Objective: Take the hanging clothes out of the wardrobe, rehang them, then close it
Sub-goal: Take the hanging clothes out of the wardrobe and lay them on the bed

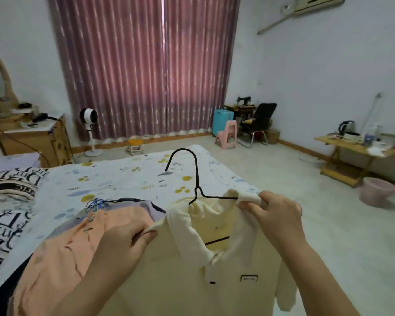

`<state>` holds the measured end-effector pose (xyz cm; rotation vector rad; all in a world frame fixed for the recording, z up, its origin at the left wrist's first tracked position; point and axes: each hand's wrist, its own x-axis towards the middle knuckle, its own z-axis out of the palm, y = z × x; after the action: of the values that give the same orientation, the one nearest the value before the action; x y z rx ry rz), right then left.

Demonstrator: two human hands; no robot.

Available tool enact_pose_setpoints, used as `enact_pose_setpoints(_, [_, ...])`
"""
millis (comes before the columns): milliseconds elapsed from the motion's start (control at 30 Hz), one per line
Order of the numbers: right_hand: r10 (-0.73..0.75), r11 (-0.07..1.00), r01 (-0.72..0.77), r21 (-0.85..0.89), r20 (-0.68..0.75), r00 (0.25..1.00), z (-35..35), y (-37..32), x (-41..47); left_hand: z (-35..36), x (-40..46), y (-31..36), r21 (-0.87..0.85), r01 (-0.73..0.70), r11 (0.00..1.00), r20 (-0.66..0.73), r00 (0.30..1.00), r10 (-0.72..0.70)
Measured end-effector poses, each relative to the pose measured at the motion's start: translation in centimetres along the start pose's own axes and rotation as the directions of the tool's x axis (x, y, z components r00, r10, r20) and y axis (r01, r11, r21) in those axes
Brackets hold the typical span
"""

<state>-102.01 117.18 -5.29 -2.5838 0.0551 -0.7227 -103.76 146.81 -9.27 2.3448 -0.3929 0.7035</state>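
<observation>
A: Status on the shirt?

B: Cream polo shirt (214, 281) at lower centre of frame, held up over the bed (123, 179). Black wire hanger (195, 179) is inside the neck opening, hook sticking up above the collar toward centre frame.

A: Hands?

B: Left hand (126, 242) grip closed, pinching the shirt's shoulder fabric at lower centre-left. Right hand (281, 213) grip closed on bunched fabric at the other shoulder, right of centre, just beside the hanger's arm end.

A: Other clothes?

B: Orange garment (73, 247) lying on the bed at lower left, partly under the left forearm. Purple garment (144, 205) beneath it, edge showing just left of the collar.

A: Wardrobe?

B: Not in this view. Background: pink curtains (144, 65) top centre, fan (89, 131) centre-left, tabletop (360, 149) with a kettle (346, 127) at right edge.
</observation>
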Motion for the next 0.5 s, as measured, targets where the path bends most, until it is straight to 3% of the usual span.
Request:
enact_pose_setpoints(300, [0.215,0.975,-0.221,-0.026,-0.156,0.964,0.8,4.8,2.4,7.9,8.6,-0.3,-0.294,-0.012,0.956,0.122,0.991,0.05])
enact_pose_setpoints(500, [0.283,0.952,-0.3,-0.058,-0.203,0.937,1.4,10.0,5.4,14.6,12.6,0.6,-0.378,0.014,0.926,0.199,0.978,0.067])
